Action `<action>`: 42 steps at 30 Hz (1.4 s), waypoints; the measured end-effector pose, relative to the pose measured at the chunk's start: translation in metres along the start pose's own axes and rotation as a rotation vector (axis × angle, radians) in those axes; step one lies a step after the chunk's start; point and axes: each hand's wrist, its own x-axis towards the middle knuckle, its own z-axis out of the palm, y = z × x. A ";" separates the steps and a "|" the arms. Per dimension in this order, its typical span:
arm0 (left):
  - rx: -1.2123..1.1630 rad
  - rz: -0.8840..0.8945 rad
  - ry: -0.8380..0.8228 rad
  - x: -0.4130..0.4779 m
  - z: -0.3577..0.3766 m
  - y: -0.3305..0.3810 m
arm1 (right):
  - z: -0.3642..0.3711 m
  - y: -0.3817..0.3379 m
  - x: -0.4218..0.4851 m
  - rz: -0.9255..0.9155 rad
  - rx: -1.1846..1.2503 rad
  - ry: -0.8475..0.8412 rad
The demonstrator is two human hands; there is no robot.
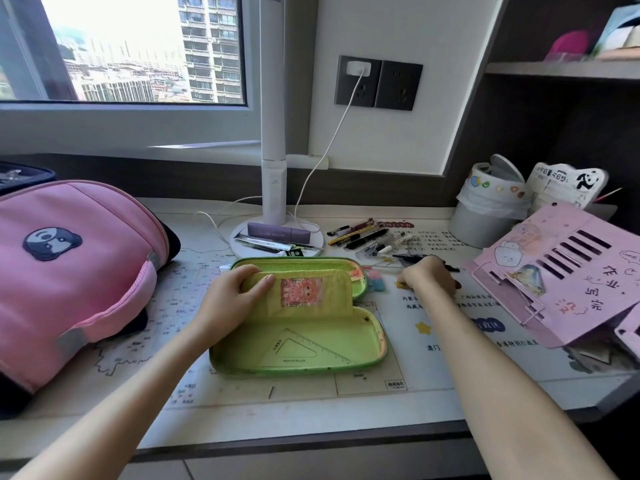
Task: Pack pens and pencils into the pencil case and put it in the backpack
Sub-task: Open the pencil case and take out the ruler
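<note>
Left hand (pixel 231 300) around pencil case (pixel 367 327) flap; right hand (pixel 428 277) among pens (pixel 360 234), grip unclear; "FASHION RULER" triangle (pixel 302 348) inside

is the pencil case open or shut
Open: the case lies spread flat, both green halves up, a ruler inside the near one.

The transparent set square (pixel 298 351) lying in the pencil case (pixel 363 327) is displaying the printed mark "FASHION RULER" along its lower edge. The desk mat (pixel 415 365), a printed map, is showing Chinese place names:

- 澳门 below the yellow star (pixel 423 328)
- 内蒙古 and 西藏自, both partly covered
- 海口 at the lower left
- a boxed label, seemingly 南海诸岛, at the inset corner

The pink board (pixel 554 278) is carrying handwritten Chinese characters, seemingly including 写完. The white panda-marked holder (pixel 568 185) is bearing a printed line too blurred for reading. The backpack (pixel 69 289) is carrying a panda-face badge (pixel 52 243).
</note>
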 end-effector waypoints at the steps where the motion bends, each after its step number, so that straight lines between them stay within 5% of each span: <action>1: 0.013 -0.001 -0.001 0.001 0.000 -0.001 | -0.003 -0.003 -0.007 0.010 0.031 0.009; 24: 0.019 0.063 0.020 0.000 0.001 -0.001 | -0.097 0.031 -0.051 -0.139 0.304 -0.206; 31: -0.056 0.014 0.010 0.000 0.000 -0.002 | -0.127 0.039 -0.098 -0.473 -0.132 0.127; 37: -0.081 -0.007 0.002 0.000 -0.002 0.000 | -0.159 0.041 -0.143 -0.732 -0.076 0.274; 42: -0.138 -0.075 -0.007 0.000 -0.003 0.001 | -0.150 0.038 -0.158 -0.754 0.257 -0.178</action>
